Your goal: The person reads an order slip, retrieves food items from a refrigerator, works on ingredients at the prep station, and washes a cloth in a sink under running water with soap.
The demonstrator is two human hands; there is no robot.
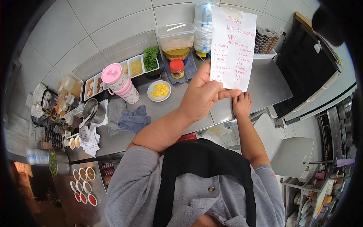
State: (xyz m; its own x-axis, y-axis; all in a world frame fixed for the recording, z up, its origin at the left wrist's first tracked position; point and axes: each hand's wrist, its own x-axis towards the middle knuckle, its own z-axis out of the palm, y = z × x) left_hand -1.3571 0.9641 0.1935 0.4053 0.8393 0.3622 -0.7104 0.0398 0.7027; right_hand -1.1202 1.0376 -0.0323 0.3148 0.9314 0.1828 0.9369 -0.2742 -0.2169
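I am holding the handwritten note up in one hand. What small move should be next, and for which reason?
Probably lower the note onto the bare steel counter near the right hand. The left hand holds it raised, blocking the view behind it, and the right hand rests at the counter's edge; setting it down would likely free the left.

We have 1 view: head-worn, wide, facing forward and down, close over the apron (206, 159), counter (270, 81) beyond.
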